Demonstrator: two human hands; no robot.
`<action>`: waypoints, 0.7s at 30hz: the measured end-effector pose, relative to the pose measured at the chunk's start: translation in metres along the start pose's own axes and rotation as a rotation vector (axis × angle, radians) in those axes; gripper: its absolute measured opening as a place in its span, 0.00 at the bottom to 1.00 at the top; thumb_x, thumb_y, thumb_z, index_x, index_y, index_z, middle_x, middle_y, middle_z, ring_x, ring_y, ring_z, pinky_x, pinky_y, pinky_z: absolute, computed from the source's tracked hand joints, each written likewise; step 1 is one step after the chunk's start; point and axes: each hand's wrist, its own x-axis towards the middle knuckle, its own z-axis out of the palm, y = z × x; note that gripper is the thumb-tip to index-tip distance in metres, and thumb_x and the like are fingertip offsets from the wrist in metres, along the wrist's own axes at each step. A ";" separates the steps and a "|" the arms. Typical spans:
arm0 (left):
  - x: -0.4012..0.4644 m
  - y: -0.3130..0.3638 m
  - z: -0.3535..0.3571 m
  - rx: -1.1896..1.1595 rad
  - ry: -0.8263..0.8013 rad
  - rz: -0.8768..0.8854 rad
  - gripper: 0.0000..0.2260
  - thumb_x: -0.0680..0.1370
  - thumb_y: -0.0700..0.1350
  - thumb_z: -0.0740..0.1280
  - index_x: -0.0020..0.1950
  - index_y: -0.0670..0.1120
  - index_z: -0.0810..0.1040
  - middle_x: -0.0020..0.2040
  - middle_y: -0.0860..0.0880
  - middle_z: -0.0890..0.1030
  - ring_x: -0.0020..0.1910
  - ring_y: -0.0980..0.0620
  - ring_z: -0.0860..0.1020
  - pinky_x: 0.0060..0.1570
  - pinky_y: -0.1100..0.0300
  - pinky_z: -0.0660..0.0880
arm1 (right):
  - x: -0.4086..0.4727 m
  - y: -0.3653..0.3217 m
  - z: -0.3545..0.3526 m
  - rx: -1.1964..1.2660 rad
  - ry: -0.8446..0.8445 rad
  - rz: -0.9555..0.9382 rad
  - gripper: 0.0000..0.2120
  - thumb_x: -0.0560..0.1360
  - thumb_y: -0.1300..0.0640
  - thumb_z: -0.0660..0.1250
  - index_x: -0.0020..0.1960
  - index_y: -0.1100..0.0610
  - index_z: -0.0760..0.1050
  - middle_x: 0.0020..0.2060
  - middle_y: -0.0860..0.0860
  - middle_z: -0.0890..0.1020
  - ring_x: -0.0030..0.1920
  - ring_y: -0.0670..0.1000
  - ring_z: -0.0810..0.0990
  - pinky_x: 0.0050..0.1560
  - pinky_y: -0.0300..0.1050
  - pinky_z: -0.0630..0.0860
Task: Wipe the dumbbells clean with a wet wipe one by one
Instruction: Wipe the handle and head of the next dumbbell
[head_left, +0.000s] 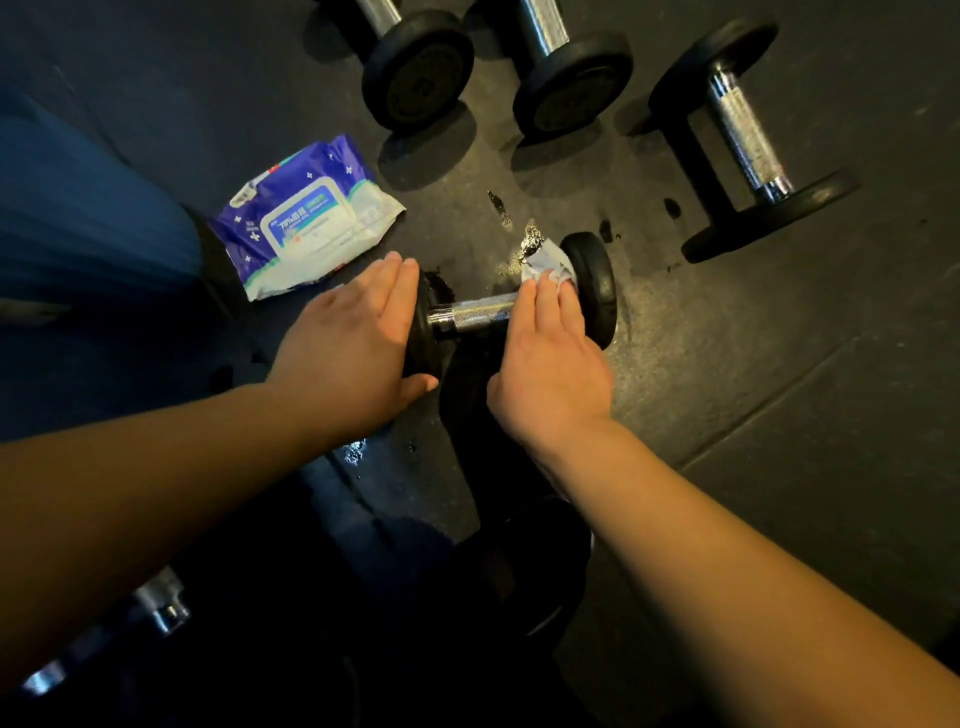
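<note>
The small dumbbell with black round rubber heads and a knurled chrome handle (480, 312) lies on the dark rubber gym floor (779, 389) in the middle of the view, and it is the one being cleaned at this moment. The left hand (353, 338) rests flat against the outer face of its near head, fingers straight and close together, thumb tucked under the rim, apparently steadying it so it cannot roll. The right hand (550, 364) lies over the far end of the handle, fingers straight and pressed together on the crumpled white wet wipe (545, 262), which is bunched into the corner where the handle meets the far head. So the wiping looks to be in hand at that end; whether the bare stretch of chrome and the near head have been done I cannot tell. Wet spots shine on the floor around it. Three more black-headed chrome dumbbells wait beyond: one at top centre (410, 62), one beside it (566, 73), and one well apart on the right (748, 135). Nothing shows whether any of them has been wiped, so most of the job probably remains. The blue and white pack of wet wipes (306, 213) lies just beside the left hand, ready for a fresh sheet.
</note>
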 end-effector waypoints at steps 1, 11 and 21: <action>0.000 -0.001 -0.001 0.002 -0.005 0.004 0.51 0.70 0.65 0.71 0.80 0.41 0.48 0.80 0.39 0.56 0.78 0.44 0.56 0.74 0.46 0.61 | -0.001 0.000 0.000 0.000 -0.001 -0.001 0.43 0.76 0.52 0.64 0.81 0.63 0.44 0.81 0.60 0.48 0.81 0.57 0.45 0.70 0.49 0.67; -0.008 0.013 0.002 -0.081 -0.094 -0.025 0.53 0.70 0.64 0.72 0.81 0.44 0.44 0.81 0.42 0.50 0.79 0.46 0.54 0.75 0.49 0.59 | -0.018 0.004 0.005 0.008 -0.032 0.003 0.43 0.76 0.52 0.64 0.81 0.63 0.43 0.81 0.59 0.47 0.81 0.56 0.44 0.72 0.49 0.65; -0.025 0.016 0.008 -0.106 -0.134 -0.039 0.55 0.68 0.65 0.73 0.81 0.44 0.45 0.81 0.43 0.53 0.79 0.48 0.54 0.74 0.52 0.58 | -0.052 0.008 0.010 0.009 -0.067 0.000 0.44 0.76 0.51 0.65 0.81 0.62 0.42 0.81 0.59 0.47 0.81 0.56 0.43 0.73 0.49 0.64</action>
